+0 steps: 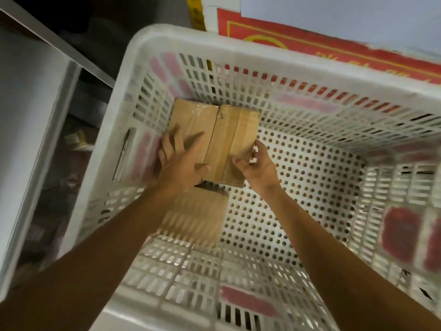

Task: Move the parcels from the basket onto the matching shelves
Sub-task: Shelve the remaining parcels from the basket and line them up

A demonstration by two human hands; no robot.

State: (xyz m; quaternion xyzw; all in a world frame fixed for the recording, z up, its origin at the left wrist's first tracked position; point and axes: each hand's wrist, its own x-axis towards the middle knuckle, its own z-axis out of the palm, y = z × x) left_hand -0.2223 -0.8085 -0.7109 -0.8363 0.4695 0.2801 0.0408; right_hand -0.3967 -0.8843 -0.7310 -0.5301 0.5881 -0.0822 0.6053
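Down in the white slatted basket (238, 52), both arms are reaching in from the near side, and the action is all in the far-left corner. There sits a taped cardboard parcel (224, 137), brown, with clear tape running along its top. The left grip (181, 161) lies flat on the parcel's left half, fingers spread and fairly straight, thumb out across the top, pressing rather than clasping. The right grip (259, 167) has hold of the parcel's near-right corner: thumb on the top face, fingers curled round the right-hand side. Whether the parcel is off the bottom I cannot tell. A second cardboard parcel (200, 218) lies flat on the perforated basket floor (298, 187), just nearer than the first, partly hidden under the left forearm and blurred. Beyond the far rim shows a red poster (322, 47) with yellow markings, too smeared to read.
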